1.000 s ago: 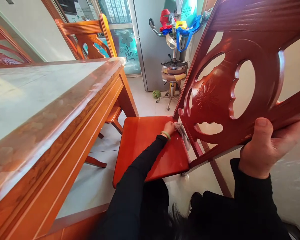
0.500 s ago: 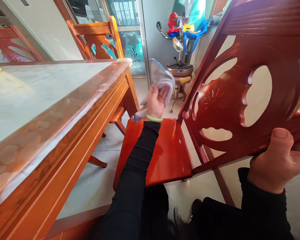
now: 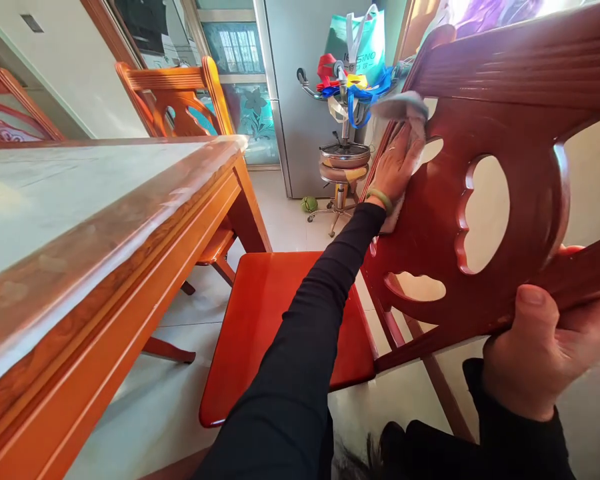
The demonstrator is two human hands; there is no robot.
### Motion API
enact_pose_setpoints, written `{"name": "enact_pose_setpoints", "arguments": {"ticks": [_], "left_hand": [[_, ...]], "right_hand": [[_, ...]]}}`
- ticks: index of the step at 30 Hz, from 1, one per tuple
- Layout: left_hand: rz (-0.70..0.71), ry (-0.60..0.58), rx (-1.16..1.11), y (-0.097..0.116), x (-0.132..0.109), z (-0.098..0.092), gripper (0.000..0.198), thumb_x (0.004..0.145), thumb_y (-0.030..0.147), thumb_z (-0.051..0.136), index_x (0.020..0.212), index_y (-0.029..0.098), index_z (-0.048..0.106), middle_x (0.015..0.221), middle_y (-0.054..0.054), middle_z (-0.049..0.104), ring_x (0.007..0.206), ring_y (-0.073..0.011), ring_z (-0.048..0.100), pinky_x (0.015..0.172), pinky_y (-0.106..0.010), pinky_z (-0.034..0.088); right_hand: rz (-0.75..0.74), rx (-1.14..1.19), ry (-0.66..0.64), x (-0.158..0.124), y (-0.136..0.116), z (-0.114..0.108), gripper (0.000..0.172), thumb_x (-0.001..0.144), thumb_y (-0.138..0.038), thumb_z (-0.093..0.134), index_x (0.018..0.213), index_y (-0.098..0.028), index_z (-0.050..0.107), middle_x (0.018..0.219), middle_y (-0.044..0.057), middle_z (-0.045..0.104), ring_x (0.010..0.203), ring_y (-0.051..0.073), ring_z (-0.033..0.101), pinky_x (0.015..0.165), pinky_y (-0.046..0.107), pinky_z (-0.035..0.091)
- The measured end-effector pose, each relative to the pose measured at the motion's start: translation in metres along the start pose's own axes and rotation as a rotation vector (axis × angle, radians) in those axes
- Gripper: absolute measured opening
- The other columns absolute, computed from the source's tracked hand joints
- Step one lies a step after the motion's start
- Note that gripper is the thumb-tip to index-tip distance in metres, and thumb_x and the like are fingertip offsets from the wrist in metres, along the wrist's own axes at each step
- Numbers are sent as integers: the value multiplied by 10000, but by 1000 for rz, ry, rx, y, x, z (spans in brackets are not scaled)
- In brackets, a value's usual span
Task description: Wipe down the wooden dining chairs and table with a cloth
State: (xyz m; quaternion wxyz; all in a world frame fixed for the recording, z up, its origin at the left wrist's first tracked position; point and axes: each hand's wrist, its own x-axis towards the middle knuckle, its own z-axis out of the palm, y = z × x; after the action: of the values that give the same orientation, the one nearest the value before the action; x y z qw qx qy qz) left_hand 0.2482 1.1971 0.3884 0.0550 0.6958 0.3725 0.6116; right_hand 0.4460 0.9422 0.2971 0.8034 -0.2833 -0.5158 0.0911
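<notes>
A pale grey cloth [image 3: 403, 105] is in my left hand [image 3: 394, 163], which wears a light green bracelet and presses against the far side of a dark red wooden chair back [image 3: 523, 113]. Part of the cloth flares above the fingers and is blurred; another part hangs below the palm. My right hand [image 3: 547, 347] is wrapped round the near edge of the same chair back, thumb on the facing side, fingers partly hidden behind the wood. Below my left forearm lies the chair's glossy red seat [image 3: 260, 320].
A table [image 3: 145, 193] with a transparent cover runs along the left. Another wooden chair [image 3: 167, 80] stands behind it. Farther back are a wheeled stool [image 3: 345, 163], a turquoise bag [image 3: 370, 47], a green ball [image 3: 309, 204] and a grey fridge [image 3: 300, 133].
My left hand has moved with the cloth from above the seat rightward and up onto the chair back. My right hand keeps its hold. The view has shifted slightly.
</notes>
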Motion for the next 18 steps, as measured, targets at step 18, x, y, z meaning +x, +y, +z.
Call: {"name": "enact_pose_setpoints", "arguments": {"ticks": [18], "left_hand": [[-287,52,12,-74,-184,16,625,1172,544,363,1625,169,576,1724,-155,582,1714,-299,425,1461,-490,296]], "right_hand": [[-65,111,-67,-2,1,-1,430,784,-381,886,1123,-293,637,1131,58,626,1181,286,660,1381,688,317]]}}
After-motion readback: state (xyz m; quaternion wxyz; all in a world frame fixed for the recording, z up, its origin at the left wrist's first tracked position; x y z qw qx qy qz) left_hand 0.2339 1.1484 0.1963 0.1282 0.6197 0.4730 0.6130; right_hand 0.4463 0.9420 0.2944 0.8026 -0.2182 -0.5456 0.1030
